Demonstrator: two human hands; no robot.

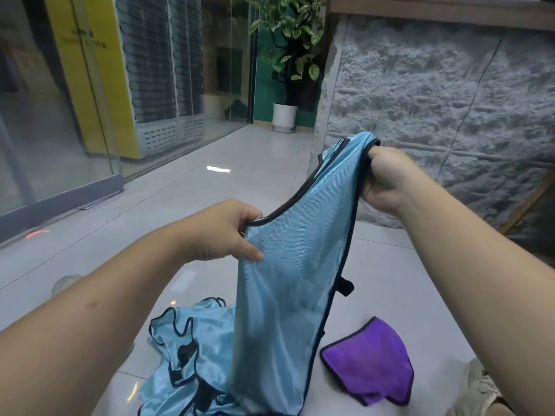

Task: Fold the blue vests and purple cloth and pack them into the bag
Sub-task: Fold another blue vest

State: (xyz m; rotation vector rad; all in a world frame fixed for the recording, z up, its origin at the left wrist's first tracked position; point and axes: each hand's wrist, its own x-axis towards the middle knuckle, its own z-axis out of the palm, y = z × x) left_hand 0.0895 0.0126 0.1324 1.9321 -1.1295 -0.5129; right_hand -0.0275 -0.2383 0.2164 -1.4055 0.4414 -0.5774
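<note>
A grey tiled floor [390, 280] spreads below, with a rough stone wall [435, 100] to the right, glass panels [54, 115] to the left and one potted plant [289, 64] at the back. A blue vest [285, 280] hangs lifted — the left hand [228, 232] pinches its dark-trimmed edge, the right hand [387, 178] clenches a strap higher up. Its hem hides part of a crumpled heap of blue vests [192, 352] on the floor — how many, I cannot tell. One purple cloth [369, 361] lies just beside it on the right.
</note>
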